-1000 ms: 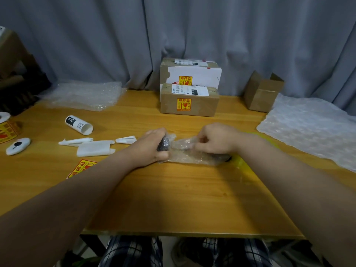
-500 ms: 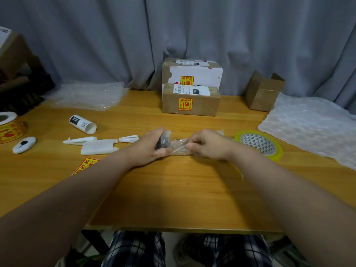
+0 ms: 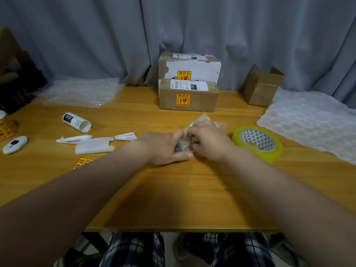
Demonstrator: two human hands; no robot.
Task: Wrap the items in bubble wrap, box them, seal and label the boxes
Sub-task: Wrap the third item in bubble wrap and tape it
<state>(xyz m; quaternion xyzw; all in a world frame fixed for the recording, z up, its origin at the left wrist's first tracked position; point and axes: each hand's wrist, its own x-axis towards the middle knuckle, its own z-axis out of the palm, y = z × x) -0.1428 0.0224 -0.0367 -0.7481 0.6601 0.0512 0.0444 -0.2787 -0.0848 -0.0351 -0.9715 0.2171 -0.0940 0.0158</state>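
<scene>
Table: we work at the middle of the wooden table [image 3: 173, 193], the same place as a second ago.
Spare sheet: the big bubble wrap sheet [image 3: 312, 120] lies at the right and nobody touches it.
Sealed boxes: two labelled boxes [image 3: 188, 99] stand stacked at the back, as before.
Open carton: the open carton [image 3: 262, 85] waits at the back right. We judge the bundle goes there later.
Tape roll: the yellow tape roll [image 3: 258, 143] is now fully in sight just beside our right wrist. A second ago our arm covered it.
Left hand: our left hand [image 3: 163, 149] curls around the small dark item [image 3: 180, 148], with the thumb lying under it.
Right hand: our right hand [image 3: 210, 143] pinches the wrap piece [image 3: 204, 120] and now sits close against the left one.
Wrap piece: a second ago it lay long between the hands. Now it is bunched short, with one loose corner standing up behind the right hand.
Item: it is at the table centre between both hands, partly covered. The wrapping seems nearly closed, so taping is probably next.
</scene>
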